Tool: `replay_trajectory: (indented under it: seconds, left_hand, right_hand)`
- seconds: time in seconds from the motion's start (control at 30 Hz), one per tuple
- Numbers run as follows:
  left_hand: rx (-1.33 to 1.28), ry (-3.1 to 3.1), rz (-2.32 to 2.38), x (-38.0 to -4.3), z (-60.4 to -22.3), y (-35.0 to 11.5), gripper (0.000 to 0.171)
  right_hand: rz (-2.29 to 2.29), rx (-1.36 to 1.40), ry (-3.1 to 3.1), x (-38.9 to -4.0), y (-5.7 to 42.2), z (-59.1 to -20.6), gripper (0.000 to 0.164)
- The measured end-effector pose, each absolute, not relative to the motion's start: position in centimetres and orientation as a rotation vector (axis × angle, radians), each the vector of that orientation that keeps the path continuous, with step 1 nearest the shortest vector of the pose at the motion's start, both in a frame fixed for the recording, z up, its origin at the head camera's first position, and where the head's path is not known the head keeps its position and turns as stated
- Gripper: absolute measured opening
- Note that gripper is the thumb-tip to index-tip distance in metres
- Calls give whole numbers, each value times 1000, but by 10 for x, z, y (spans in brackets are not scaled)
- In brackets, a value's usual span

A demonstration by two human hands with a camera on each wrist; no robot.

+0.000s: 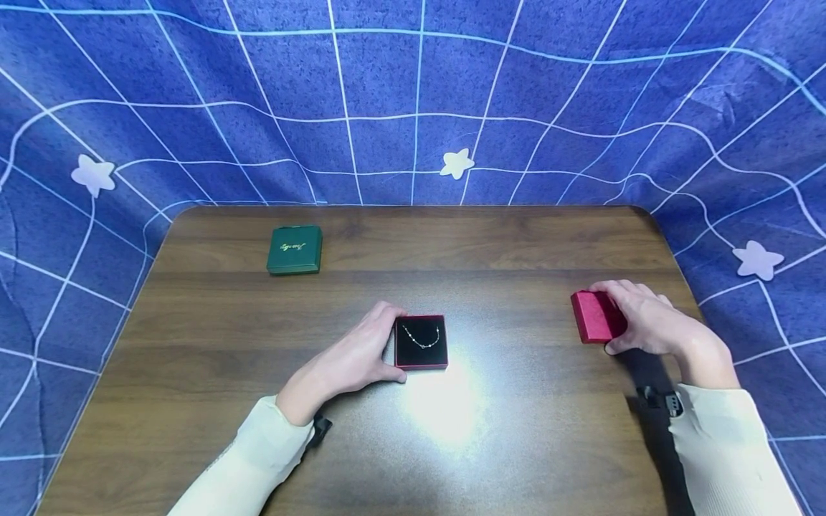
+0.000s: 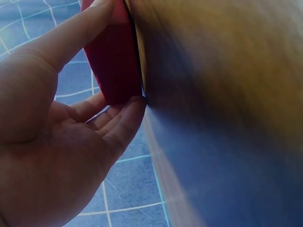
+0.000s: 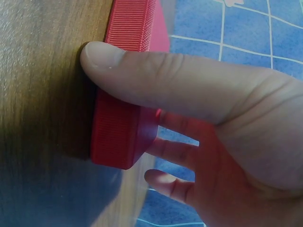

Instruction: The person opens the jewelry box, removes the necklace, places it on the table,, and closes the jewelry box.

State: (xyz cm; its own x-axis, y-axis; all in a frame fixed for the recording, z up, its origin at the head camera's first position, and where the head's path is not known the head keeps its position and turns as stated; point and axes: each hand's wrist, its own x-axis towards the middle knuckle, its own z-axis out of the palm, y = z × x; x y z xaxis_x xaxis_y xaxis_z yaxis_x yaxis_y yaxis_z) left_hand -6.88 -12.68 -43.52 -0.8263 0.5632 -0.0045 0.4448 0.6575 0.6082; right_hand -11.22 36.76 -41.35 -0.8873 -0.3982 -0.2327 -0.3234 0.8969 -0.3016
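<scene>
Near the middle of the table, a small red jewelry box [image 1: 421, 367] shows a black lining with a thin silver chain [image 1: 422, 344] lying on it. My left hand [image 1: 358, 351] grips this box from its left side, thumb at the near edge and fingers at the far edge. In the left wrist view, the red box wall [image 2: 113, 61] sits between thumb and fingertips. Far to the right, my right hand [image 1: 652, 319] holds a red box lid [image 1: 594, 317] on the table. The right wrist view shows the thumb across the lid's ribbed side [image 3: 130, 28].
A closed green box [image 1: 295, 251] with gold lettering lies at the back left of the brown wooden table [image 1: 490, 244]. Blue cloth [image 1: 387, 79] with white lines and stars hangs behind and beside the table. A bright glare falls in front of the open box.
</scene>
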Motion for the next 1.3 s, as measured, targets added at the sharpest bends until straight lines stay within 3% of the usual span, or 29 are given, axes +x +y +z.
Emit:
replay_trajectory:
  seconds: [0.53,0.93,1.3]
  left_hand:
    - [809,2674,868,-66,-435,-127,95]
    - [753,2652,883,-66,-433,-129,99]
    - [721,2657,900,-67,-430,-133,102]
  right_hand:
    - [-395,-563,2752,-109,369,-414,106]
    - [-395,-533,2807,-105,363,-405,118]
    - [-393,-528,2921,-103,342,-382,92]
